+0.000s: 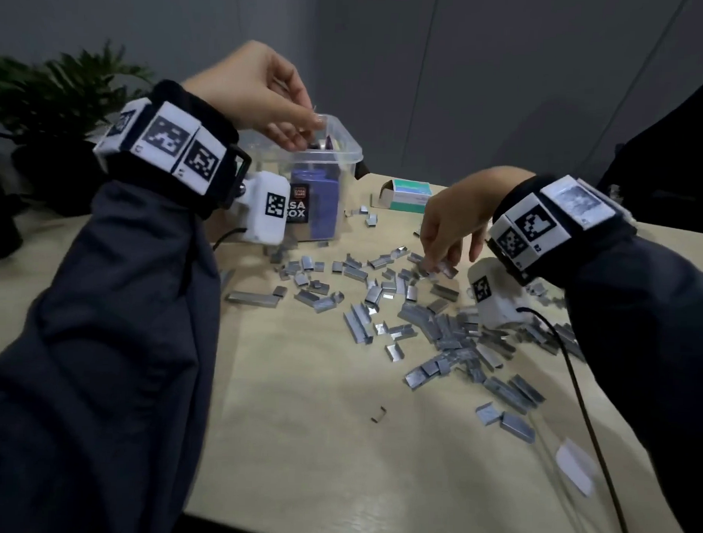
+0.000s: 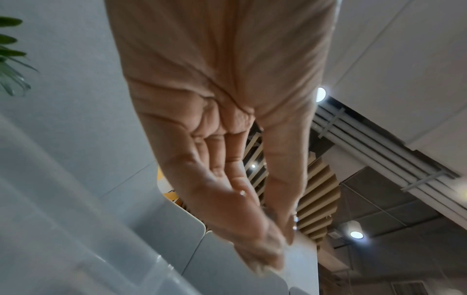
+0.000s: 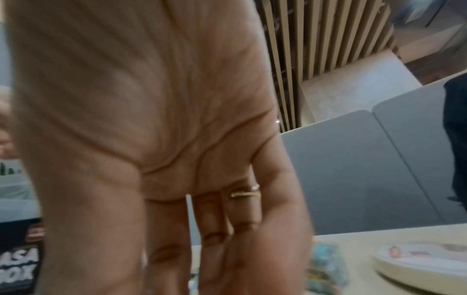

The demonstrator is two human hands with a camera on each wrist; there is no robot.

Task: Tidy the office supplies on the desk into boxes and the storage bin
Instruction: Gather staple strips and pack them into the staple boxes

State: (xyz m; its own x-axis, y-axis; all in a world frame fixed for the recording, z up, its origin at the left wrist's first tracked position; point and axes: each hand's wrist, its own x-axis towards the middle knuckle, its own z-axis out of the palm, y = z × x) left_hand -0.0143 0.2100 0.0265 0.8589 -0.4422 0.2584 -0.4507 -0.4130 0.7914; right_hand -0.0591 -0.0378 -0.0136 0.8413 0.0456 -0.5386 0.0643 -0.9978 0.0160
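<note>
Staples point(image 1: 420, 308): scattered in short strips across our desk point(image 1: 315, 444), mostly right of the bin point(image 1: 325, 173); axes mixed. Right hand point(image 1: 451, 226) nearer, fingertips down among them; grip unclear. Left hand point(image 1: 260, 91) above the bin's mouth, fingers pinched, contents indiscernible. Small box point(image 1: 408, 194) behind. Grey partitions beyond.

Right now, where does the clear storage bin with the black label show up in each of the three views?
Head: the clear storage bin stands at the desk's far side, upper centre, under the left hand.
Left wrist: a pale translucent edge fills the lower left, probably the bin; too blurred to be sure.
Right wrist: only its black label shows, at the lower left edge.
Shared landmark: the grey partition panels behind the desk.
</note>
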